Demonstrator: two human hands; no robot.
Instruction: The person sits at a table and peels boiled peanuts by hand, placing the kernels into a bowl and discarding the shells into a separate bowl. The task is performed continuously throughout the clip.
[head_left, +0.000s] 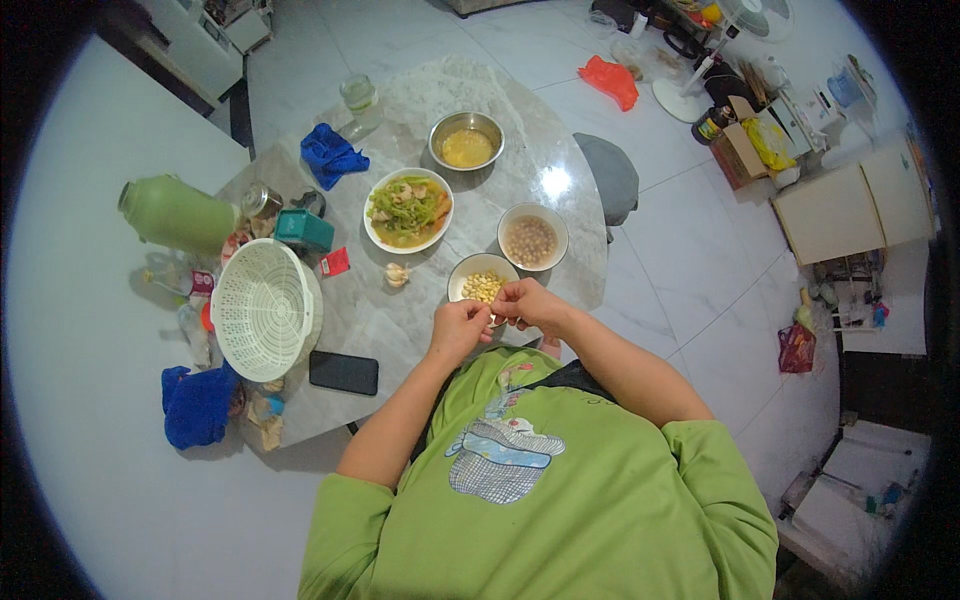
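Observation:
My left hand (460, 327) and my right hand (527, 304) meet at the fingertips over the near rim of a white bowl (454, 279). The fingers of both are pinched together on something too small to make out. Pale yellow peeled seeds or beans (484, 285) lie in that bowl. Just beyond it on the right, a second white bowl (563, 237) holds round brownish seeds or beans in liquid. A garlic bulb (397, 275) lies on the table to the left of the bowls.
On the marble-look table (420, 322) stand a plate of cooked greens (409, 210), a steel bowl (466, 166) of yellow liquid and a glass jar (358, 94). Leftward are a blue cloth (330, 156), a teal container (304, 230), a white plastic colander (262, 311), a green thermos (180, 214) and a smartphone (343, 373).

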